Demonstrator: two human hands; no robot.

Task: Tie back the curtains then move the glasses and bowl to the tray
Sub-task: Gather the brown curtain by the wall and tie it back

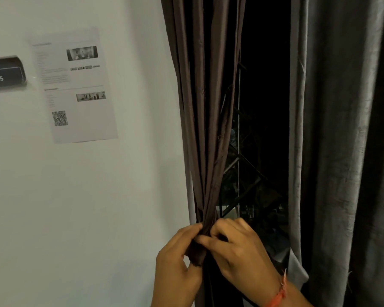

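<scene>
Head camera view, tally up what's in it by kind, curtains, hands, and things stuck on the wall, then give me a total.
Curtains: 2, the brown curtain gathered in both hands and the grey curtain hanging loose.
Hands: 2, the left hand and the right hand.
Wall items: 2, the printed sheet and the dark sign.
Wristbands: 1, the orange wristband.
Total: 7

Both forearms are bare, without sleeves; an orange-red thread bracelet circles the wrist of the right hand.
</scene>
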